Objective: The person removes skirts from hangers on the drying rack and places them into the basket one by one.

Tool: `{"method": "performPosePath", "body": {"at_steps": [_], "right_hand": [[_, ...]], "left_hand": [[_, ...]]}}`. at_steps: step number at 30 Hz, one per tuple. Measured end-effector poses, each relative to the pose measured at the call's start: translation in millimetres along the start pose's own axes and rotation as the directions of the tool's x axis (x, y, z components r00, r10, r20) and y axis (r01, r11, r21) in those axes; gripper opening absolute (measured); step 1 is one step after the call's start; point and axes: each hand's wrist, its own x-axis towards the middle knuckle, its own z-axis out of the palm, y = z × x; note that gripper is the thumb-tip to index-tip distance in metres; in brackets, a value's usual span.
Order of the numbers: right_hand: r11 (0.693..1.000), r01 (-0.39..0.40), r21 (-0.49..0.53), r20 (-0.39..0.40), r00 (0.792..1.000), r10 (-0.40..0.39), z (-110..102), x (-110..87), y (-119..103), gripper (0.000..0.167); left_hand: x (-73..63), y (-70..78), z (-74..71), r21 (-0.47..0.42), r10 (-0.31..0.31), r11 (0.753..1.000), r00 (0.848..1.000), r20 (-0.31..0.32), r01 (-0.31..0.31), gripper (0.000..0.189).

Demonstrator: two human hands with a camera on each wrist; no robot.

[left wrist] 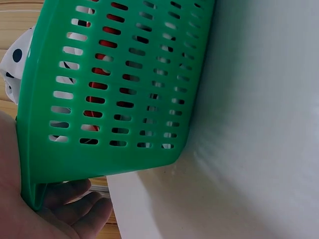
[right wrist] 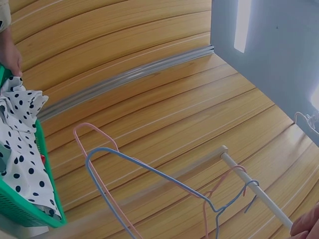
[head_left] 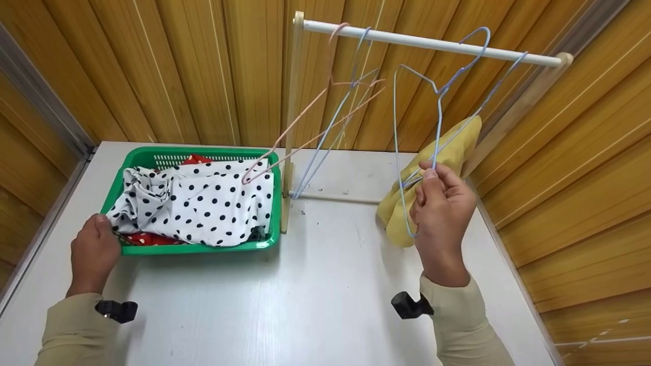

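My left hand point(head_left: 95, 251) grips the front left corner of a green plastic basket point(head_left: 198, 249), thumb over the rim; in the left wrist view the fingers curl beneath that rim point(left wrist: 31, 114). Inside lies white cloth with black dots point(head_left: 213, 203), with red cloth point(head_left: 147, 239) partly hidden under it. My right hand point(head_left: 442, 218) pinches a bluish-purple clothes hanger point(head_left: 439, 117) by its side, while its hook is over the white rail point(head_left: 407, 39). Behind that hand, a yellow garment point(head_left: 399, 218) hangs from another blue hanger point(head_left: 503, 79). Only a few right fingers show in the right wrist view.
A pink hanger point(head_left: 305, 109) and a light blue hanger point(head_left: 330, 127) hang at the rail's left end, the pink one reaching over the basket. The rack's wooden post point(head_left: 292, 112) stands beside the basket. Wood-panelled walls point(head_left: 203, 76) enclose the white table point(head_left: 229, 315).
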Motion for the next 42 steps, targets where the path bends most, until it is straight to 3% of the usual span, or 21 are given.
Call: {"method": "performPosePath", "body": {"at_steps": [11, 22, 34, 42], "right_hand": [[0.993, -0.015, -0.116, -0.024, 1.0, 0.013, 9, 16.3, -1, 0.022], [0.972, -0.035, -0.23, -0.061, 0.998, 0.021, 16, 30.7, 6, 0.022], [0.966, -0.065, -0.251, -0.056, 0.997, 0.052, 24, 40.7, 8, 0.021], [0.966, -0.049, -0.253, -0.05, 0.998, 0.038, 25, 40.4, 19, 0.022]], "left_hand": [[-0.4, -0.8, 2.3, -0.004, 0.003, 1.0, 0.999, -0.045, -0.003, 0.066], [1.6, 0.0, 2.8, -0.018, -0.011, 1.0, 0.999, -0.038, 0.01, 0.068], [1.0, -1.2, 2.7, -0.04, -0.016, 0.999, 0.999, -0.032, 0.014, 0.072], [1.4, -2.3, 4.7, -0.044, -0.04, 0.998, 0.996, -0.076, 0.037, 0.067]]}}
